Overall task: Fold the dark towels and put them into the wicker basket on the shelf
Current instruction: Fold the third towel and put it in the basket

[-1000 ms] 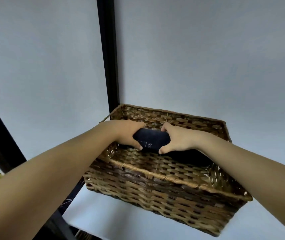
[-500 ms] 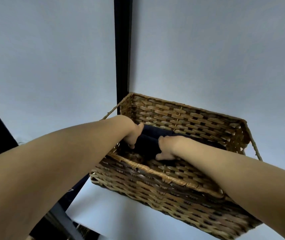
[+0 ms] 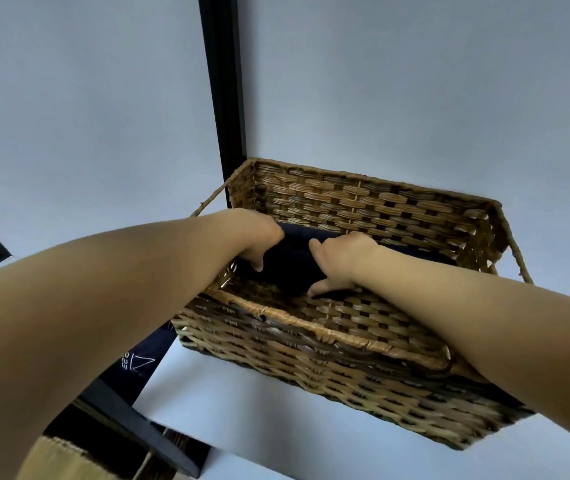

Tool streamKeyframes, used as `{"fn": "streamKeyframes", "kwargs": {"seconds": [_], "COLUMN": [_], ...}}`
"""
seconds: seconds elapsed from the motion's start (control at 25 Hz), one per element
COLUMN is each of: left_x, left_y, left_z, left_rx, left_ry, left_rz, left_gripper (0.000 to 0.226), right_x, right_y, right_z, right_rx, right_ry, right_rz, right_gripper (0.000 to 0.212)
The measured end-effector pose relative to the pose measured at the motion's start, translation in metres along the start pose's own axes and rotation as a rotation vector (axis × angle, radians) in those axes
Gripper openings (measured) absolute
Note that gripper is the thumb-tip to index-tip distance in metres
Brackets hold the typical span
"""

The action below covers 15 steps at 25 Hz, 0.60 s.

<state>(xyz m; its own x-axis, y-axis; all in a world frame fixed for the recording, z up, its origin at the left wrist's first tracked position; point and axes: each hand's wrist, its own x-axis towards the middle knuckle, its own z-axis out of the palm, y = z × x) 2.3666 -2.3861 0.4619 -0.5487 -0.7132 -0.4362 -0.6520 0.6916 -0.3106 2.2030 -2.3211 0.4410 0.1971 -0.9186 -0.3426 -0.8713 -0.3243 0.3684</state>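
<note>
Wicker basket (image 3: 311, 327) sits on the shelf (image 3: 242, 410); my left hand (image 3: 259, 242) and right hand (image 3: 337, 261) clasp the folded dark towel (image 3: 290, 268) at its left end, seating it snugly

Home storage corner, plain pale wall (image 3: 380, 81), black-framed shelf (image 3: 223, 98), wicker basket (image 3: 311, 344), white shelf board (image 3: 242, 410)

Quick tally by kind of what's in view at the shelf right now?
Wicker basket: 1
Dark towel in the basket: 1 for sure; more cannot be told
Dark printed cloth below the shelf: 1
Hands: 2, left hand, right hand
Total: 5
</note>
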Motion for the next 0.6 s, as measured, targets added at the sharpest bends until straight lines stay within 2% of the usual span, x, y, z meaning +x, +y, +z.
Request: {"fn": "streamKeyframes", "kwargs": {"seconds": [0.12,0.24,0.4,0.6], "left_x": [0.005,0.008,0.005,0.010], "left_y": [0.002,-0.001,-0.007,-0.002], "left_z": [0.000,0.000,-0.008,-0.009], "left_rx": [0.009,-0.099,-0.247,-0.204], "left_ry": [-0.007,-0.014,0.188,0.090], "left_rz": [-0.010,-0.010,0.049,0.048], "left_gripper": [0.061,0.067,0.086,0.081], "right_x": [0.006,0.007,0.002,0.007], "right_y": [0.000,0.006,0.026,0.025], "right_z": [0.005,-0.001,-0.010,-0.002], "right_rx": [0.034,0.101,0.217,0.264], "right_ry": [-0.026,-0.052,0.086,0.046], "right_rz": [0.013,-0.011,-0.064,-0.012], "right_gripper": [0.093,0.098,0.089,0.091]}}
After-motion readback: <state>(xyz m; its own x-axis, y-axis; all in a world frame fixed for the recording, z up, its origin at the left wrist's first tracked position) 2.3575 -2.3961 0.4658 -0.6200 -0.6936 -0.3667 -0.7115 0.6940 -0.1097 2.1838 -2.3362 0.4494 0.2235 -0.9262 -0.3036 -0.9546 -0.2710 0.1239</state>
